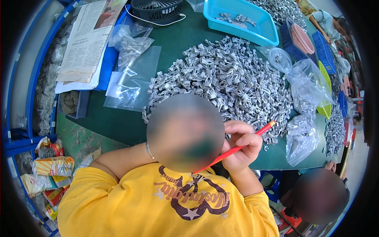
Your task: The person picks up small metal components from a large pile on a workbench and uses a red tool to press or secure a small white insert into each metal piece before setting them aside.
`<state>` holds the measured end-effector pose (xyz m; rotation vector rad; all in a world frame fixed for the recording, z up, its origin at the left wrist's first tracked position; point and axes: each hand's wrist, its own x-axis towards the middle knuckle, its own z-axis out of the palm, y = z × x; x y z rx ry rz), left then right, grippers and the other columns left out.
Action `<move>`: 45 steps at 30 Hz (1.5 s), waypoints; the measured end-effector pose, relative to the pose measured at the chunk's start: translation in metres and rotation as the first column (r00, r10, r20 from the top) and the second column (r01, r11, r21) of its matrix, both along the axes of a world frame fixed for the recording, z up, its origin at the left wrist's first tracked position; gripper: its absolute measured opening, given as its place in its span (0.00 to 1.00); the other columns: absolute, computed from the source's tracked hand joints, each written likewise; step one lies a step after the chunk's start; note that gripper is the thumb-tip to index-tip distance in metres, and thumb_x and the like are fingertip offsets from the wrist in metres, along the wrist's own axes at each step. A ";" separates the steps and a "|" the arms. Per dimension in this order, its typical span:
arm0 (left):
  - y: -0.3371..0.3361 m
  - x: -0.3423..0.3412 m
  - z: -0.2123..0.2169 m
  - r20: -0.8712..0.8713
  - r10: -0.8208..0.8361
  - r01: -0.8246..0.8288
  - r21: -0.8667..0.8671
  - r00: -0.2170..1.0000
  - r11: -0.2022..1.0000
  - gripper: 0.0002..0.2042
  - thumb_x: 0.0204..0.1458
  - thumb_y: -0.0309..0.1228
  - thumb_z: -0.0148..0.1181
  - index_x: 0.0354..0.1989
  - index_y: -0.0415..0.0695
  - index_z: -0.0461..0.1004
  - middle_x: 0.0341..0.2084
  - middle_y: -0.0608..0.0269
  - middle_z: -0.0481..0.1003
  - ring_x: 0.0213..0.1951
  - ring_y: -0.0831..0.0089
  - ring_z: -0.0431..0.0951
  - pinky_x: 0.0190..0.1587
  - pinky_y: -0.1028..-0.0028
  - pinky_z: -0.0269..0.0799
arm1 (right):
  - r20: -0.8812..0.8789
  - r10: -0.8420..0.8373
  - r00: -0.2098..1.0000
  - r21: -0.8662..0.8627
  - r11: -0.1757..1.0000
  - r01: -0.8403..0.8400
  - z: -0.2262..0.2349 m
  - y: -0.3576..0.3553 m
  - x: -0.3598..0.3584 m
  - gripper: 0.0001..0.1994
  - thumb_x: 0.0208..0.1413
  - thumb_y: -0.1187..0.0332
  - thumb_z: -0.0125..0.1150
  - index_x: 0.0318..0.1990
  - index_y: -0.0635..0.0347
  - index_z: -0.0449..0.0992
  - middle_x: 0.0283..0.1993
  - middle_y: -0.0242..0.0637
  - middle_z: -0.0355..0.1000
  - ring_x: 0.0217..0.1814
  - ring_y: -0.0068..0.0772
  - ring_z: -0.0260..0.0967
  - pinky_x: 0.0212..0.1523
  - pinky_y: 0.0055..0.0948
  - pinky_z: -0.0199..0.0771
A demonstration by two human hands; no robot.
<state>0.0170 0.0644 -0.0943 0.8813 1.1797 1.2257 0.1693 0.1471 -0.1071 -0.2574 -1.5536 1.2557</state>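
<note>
A slim red pencil [227,155] slants through the fingers of my right hand [241,152], which are closed around it. Its pale-banded end points up toward the metal pieces. A blurred round patch covers my left hand, so its fingers are hidden; only my left forearm [124,160] and a silver bangle [149,151] at the wrist show. Just beyond both hands lies a large heap of small grey metal loop-shaped pieces [225,75] on the green table [106,124].
A turquoise basket [241,33] with some pieces stands at the back, beside a black fan [156,10]. Newspapers [81,47] and clear plastic bags [134,79] lie left, more bags [308,87] right. Blue shelving [29,79] borders the left. Another person [319,195] sits at lower right.
</note>
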 end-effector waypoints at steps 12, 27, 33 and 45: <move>-0.002 -0.017 -0.044 -0.662 0.133 0.244 0.445 0.737 0.862 0.12 0.49 0.29 0.55 0.43 0.44 0.71 0.40 0.61 0.72 0.42 0.70 0.72 0.43 0.71 0.68 | 0.400 -0.410 0.820 0.479 0.856 0.194 0.006 0.035 -0.020 0.16 0.35 0.82 0.67 0.27 0.61 0.64 0.31 0.44 0.72 0.29 0.41 0.68 0.30 0.32 0.68; -0.001 -0.018 -0.023 -0.328 0.256 -0.179 0.247 0.909 0.952 0.16 0.47 0.22 0.60 0.47 0.38 0.69 0.31 0.65 0.75 0.34 0.81 0.73 0.37 0.81 0.69 | 0.397 -0.078 0.914 0.063 0.996 0.058 0.010 0.024 -0.013 0.12 0.43 0.85 0.61 0.28 0.61 0.64 0.37 0.41 0.73 0.28 0.19 0.66 0.31 0.18 0.69; -0.001 -0.017 -0.021 -0.397 0.290 -0.148 0.350 0.871 0.925 0.12 0.46 0.23 0.63 0.40 0.37 0.73 0.28 0.66 0.74 0.30 0.83 0.71 0.33 0.83 0.69 | 0.258 0.157 0.953 -0.198 0.974 -0.107 0.004 0.015 -0.002 0.13 0.48 0.83 0.58 0.28 0.61 0.58 0.38 0.54 0.72 0.31 0.26 0.71 0.32 0.22 0.74; -0.001 -0.012 -0.009 -0.339 0.295 -0.102 0.485 0.893 0.868 0.11 0.41 0.21 0.65 0.36 0.37 0.75 0.26 0.59 0.75 0.27 0.75 0.76 0.33 0.79 0.70 | 0.107 0.305 0.946 -0.366 0.897 -0.247 -0.009 0.015 0.005 0.14 0.46 0.84 0.60 0.28 0.60 0.58 0.36 0.49 0.70 0.37 0.38 0.73 0.37 0.31 0.77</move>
